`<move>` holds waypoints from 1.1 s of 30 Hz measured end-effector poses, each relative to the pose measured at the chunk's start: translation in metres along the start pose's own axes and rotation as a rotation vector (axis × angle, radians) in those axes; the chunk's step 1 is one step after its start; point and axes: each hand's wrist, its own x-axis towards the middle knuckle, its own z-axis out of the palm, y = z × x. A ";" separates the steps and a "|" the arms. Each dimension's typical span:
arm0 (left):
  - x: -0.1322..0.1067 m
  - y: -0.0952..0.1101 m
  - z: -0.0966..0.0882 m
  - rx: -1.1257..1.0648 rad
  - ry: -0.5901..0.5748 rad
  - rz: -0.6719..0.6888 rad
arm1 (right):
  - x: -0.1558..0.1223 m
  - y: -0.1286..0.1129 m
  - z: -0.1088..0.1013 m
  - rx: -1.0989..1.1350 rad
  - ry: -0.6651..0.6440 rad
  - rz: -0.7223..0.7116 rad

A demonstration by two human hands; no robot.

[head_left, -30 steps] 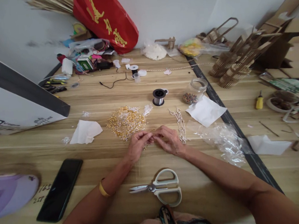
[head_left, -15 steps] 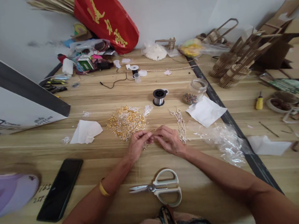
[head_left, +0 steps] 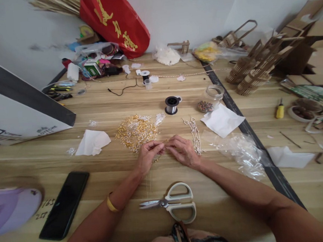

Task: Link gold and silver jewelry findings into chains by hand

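Observation:
My left hand (head_left: 148, 156) and my right hand (head_left: 183, 151) meet fingertip to fingertip above the table, both closed in a pinch. Between them is a thin beaded strand (head_left: 155, 161) with small gold bits; its end at the fingertips is too small to make out. Just beyond my left hand lies a heap of gold and silver jewellery findings (head_left: 137, 132). Several finished-looking beaded chains (head_left: 195, 135) rest beside my right hand. Scissors with white handles (head_left: 168, 203) lie partly spread nearer my body. A spool of fine wire (head_left: 172, 105) stands beyond the hands.
On the left are a phone (head_left: 64, 205), a white paper (head_left: 92, 142) and a large box (head_left: 23, 109). To the right lie another paper (head_left: 223, 120), clear plastic bags (head_left: 246, 155) and a jar of beads (head_left: 211, 98). Small woven baskets (head_left: 254, 69) stand farther back.
Almost nothing differs. My fingers shift very slightly around the strand, and a bit more of it shows below my left fingertips.

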 end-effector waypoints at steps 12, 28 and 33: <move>-0.003 0.010 0.002 0.268 0.028 0.119 | -0.001 0.001 0.001 0.018 -0.020 0.017; -0.005 0.011 0.001 0.432 0.071 0.253 | -0.003 0.001 0.006 -0.042 -0.047 0.015; -0.003 0.012 -0.002 0.291 0.106 0.211 | 0.001 0.001 -0.001 -0.105 0.000 0.101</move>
